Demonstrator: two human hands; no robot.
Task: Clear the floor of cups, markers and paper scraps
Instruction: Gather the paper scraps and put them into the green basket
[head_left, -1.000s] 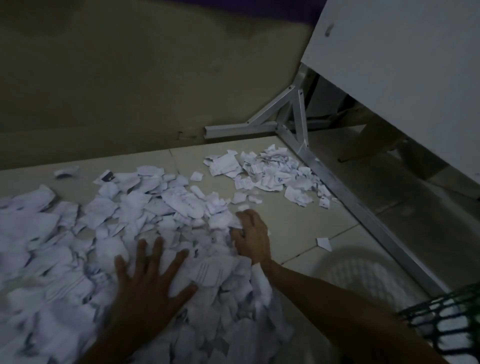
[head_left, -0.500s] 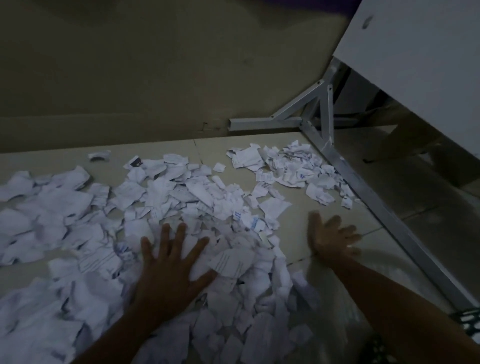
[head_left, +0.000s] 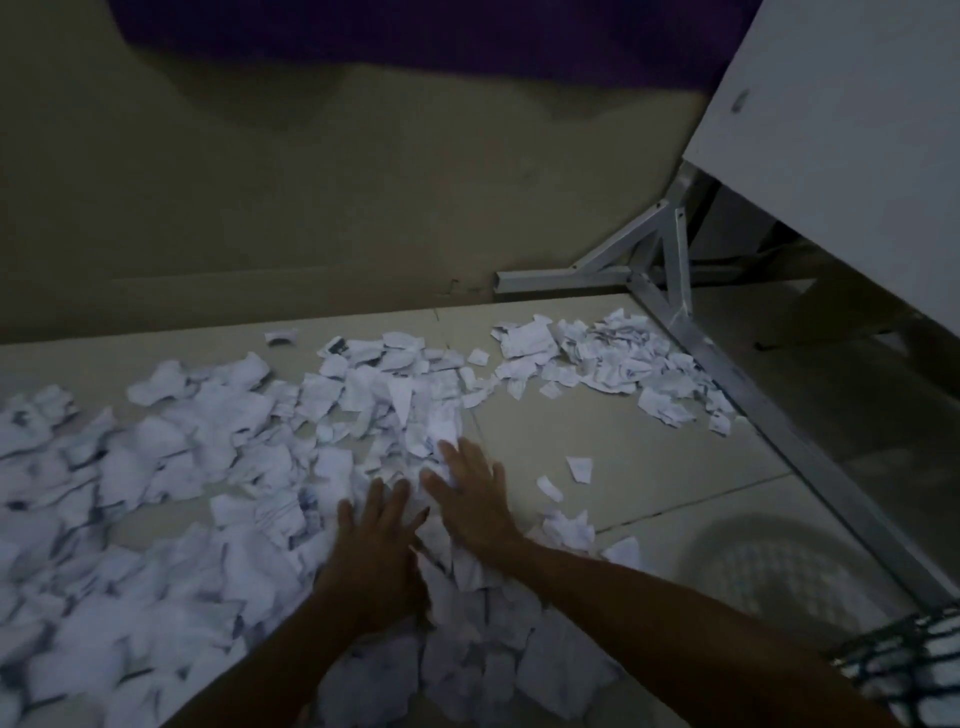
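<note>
Torn white paper scraps (head_left: 218, 467) cover the pale tiled floor (head_left: 649, 467) in a broad heap from the left edge to the middle. A smaller patch of paper scraps (head_left: 608, 358) lies further back beside the metal frame. My left hand (head_left: 376, 540) lies flat on the heap with fingers straight and spread. My right hand (head_left: 472, 499) lies flat beside it, palm down on the heap's right edge, fingers straight. Both hands nearly touch. A few loose pieces (head_left: 579, 467) sit on bare floor to the right. No cups or markers show.
A white table top (head_left: 841, 156) on a grey metal frame (head_left: 717, 374) stands at the right, its foot bar running diagonally along the floor. A pale perforated basket (head_left: 769, 566) and a dark mesh basket (head_left: 904, 660) sit at the lower right. A beige wall (head_left: 260, 208) closes the back.
My right hand has swept left from the bare floor onto the heap's edge, next to my left hand. Scraps have bunched up between and below the hands. The view has shifted.
</note>
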